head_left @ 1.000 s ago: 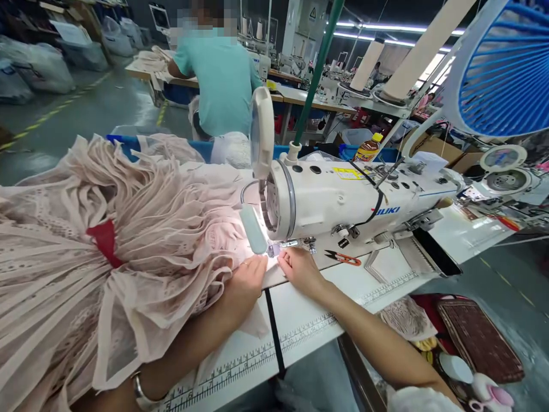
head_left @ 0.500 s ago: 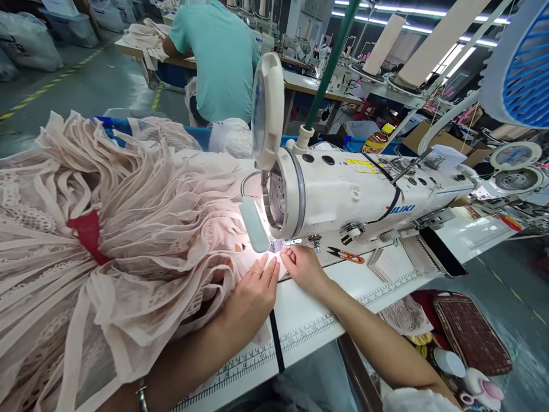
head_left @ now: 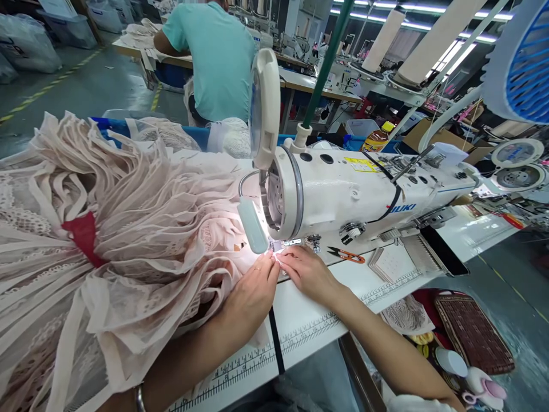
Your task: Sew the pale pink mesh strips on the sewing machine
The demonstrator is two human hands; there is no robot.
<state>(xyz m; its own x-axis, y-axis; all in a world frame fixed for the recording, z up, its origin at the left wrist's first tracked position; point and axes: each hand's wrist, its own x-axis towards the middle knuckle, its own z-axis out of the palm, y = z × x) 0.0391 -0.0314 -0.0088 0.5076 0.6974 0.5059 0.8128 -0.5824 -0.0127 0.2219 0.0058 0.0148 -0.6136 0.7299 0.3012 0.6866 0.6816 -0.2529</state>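
Observation:
At the presser foot of a white sewing machine (head_left: pixel 330 186), my left hand (head_left: pixel 254 289) and my right hand (head_left: pixel 311 276) meet fingertip to fingertip. Both are closed in a pinch on the edge of pale pink fabric (head_left: pixel 227 226), just in front of the needle area. The fingers cover most of the pinched edge. A large heap of lace-trimmed pale pink pieces (head_left: pixel 141 212) spreads to the left, gathered by a red fabric tie (head_left: pixel 86 237). Orange-handled thread snips (head_left: pixel 346 255) lie right of my right hand, apart from it.
A ruler tape (head_left: pixel 300 339) runs along the table's front edge, crossed by a black strip (head_left: pixel 277 340). Stacked pale pieces (head_left: pixel 388 262) and a black tray (head_left: pixel 441 252) lie to the right. A blue fan (head_left: pixel 527 63) hangs upper right. A person in teal (head_left: pixel 218 63) sits beyond.
My left fingers, lying flatter on the fabric before, have drawn together into a pinch. My right fingertips have moved slightly left to meet them.

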